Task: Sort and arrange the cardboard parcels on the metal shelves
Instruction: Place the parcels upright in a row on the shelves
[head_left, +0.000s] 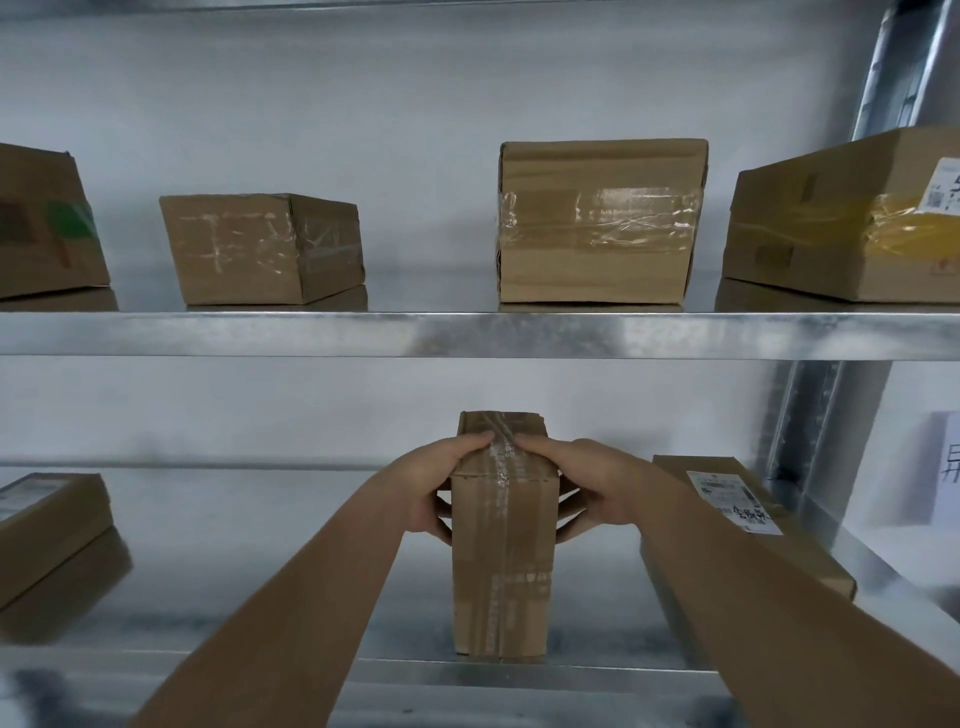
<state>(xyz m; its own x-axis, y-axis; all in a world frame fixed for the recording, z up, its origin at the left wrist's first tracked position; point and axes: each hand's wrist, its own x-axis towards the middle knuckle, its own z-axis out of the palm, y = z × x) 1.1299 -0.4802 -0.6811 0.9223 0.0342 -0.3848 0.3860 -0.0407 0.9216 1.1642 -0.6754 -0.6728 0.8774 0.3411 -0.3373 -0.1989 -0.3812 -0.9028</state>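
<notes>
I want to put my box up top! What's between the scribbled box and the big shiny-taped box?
Nothing: in the head view only bare metal shelf lies between the white-scribbled cardboard box and the clear-taped cardboard box.

Tall narrow brown cardboard parcel (501, 561), clear tape lengthwise, stands upright at lower centre on the lower galvanised metal shelf (234, 545), at its front edge.

Four taped brown cardboard boxes (597, 223) sit spaced along the upper shelf (467, 335).
</notes>
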